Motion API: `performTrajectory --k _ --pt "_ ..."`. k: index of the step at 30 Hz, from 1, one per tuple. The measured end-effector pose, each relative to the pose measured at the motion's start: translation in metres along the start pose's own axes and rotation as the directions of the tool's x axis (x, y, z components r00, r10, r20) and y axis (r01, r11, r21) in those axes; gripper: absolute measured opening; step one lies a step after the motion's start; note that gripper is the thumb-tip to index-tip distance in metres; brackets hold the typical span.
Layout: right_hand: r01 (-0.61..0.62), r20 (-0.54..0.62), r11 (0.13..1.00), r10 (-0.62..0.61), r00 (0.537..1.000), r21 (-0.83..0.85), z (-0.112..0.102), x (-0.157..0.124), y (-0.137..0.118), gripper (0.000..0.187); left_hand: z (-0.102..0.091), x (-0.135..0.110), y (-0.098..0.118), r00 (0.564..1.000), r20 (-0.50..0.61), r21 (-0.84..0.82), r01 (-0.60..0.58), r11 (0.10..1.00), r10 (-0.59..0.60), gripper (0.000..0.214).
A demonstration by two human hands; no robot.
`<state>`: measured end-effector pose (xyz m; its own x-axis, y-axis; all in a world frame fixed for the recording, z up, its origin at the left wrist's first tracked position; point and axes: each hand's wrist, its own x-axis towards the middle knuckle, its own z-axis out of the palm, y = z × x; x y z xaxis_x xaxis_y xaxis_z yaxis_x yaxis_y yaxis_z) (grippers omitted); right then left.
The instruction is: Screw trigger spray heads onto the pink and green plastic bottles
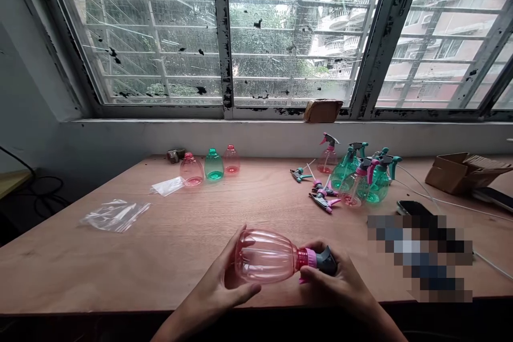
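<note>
A clear pink spray bottle (266, 256) lies on its side between my hands, just above the table's front edge. Its base rests in my left hand (224, 280), the fingers behind it and the thumb along the near side. At the neck, my right hand (340, 275) is closed around the pink collar (311, 258) and the dark grey spray head (326, 262). The trigger is mostly hidden by my right fingers. Whether the collar is fully screwed down I cannot tell.
Headless bottles, two pink (191, 171) and one green (214, 165), stand at back left near plastic bags (116, 215). Loose spray heads (323, 200) lie beside several assembled spray bottles (377, 184). Right are a cardboard box (452, 173), a phone (414, 207) and a pixelated patch.
</note>
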<state>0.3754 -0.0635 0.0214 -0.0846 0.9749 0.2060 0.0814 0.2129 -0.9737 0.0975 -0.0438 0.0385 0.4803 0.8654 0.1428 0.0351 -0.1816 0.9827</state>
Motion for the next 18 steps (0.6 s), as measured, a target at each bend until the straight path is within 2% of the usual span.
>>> performTrajectory --k 3,5,10,15,18 --pt "0.002 0.002 1.000 -0.002 1.000 -0.021 -0.0006 0.0007 0.0009 0.030 -0.0004 -0.0009 0.0011 1.000 0.005 0.091 0.005 0.996 -0.005 0.100" --pt "0.009 0.009 0.999 -0.009 1.000 -0.032 -0.0004 0.0007 0.0008 0.030 -0.0009 -0.0014 0.0018 0.999 0.002 0.084 0.032 0.996 -0.032 0.102" --pt "-0.023 0.042 1.000 0.024 0.999 -0.011 0.0004 -0.0009 0.0002 0.032 0.0005 -0.0013 0.0042 0.998 -0.031 0.012 0.052 0.999 -0.051 0.089" --pt "-0.019 0.030 1.000 0.019 0.999 -0.017 -0.0004 -0.0014 0.0014 0.032 0.0029 -0.0012 0.0047 0.999 -0.031 0.071 -0.009 0.997 0.011 0.092" --pt "-0.017 0.019 1.000 0.017 1.000 -0.008 -0.0006 -0.0005 0.0025 0.032 0.0022 -0.0019 0.0033 0.999 -0.032 0.068 -0.002 0.998 0.004 0.100"
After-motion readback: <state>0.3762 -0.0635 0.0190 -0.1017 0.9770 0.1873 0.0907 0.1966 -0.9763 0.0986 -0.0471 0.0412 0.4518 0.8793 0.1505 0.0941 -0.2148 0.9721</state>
